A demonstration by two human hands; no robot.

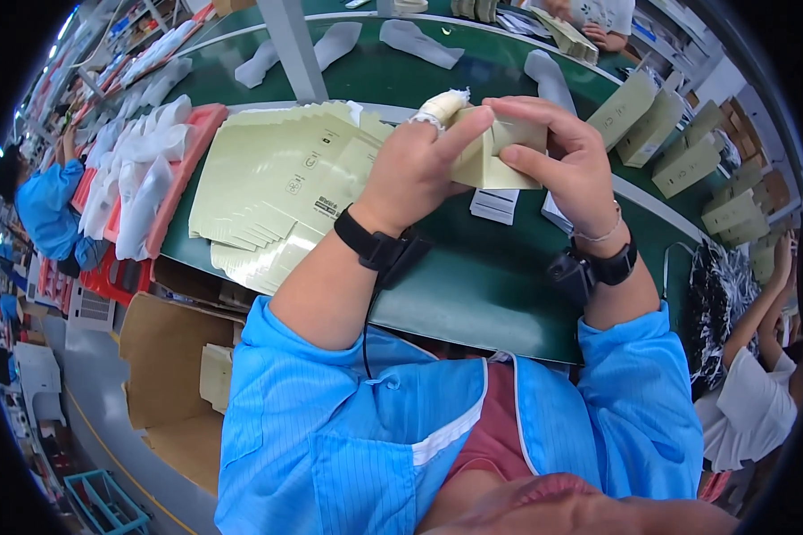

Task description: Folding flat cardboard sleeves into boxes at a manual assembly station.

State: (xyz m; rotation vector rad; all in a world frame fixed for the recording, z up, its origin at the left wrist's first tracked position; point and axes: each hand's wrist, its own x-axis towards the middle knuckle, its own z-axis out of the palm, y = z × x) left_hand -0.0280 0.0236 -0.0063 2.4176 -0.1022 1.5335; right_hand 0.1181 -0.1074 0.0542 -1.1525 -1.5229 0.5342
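Note:
Both hands hold one small pale yellow-green carton (500, 152) up above the green table (455, 294). My left hand (419, 160) grips its left side, and one finger wears a white wrap near the tip. My right hand (567, 160) pinches the carton's right end with fingers on top and thumb below. Each wrist carries a black band with a small device. Under my left forearm lies a fanned stack of flat, unfolded cartons (277, 187) of the same colour. Small white paper slips (495, 205) lie on the table below the carton.
Red trays (183, 169) with white moulded pieces stand at the left. White pieces (419, 40) ride the green belt behind a metal post (294, 45). Several folded cartons (678, 143) stand at the right. An open cardboard box (169, 374) sits lower left. Other people work left, right and far.

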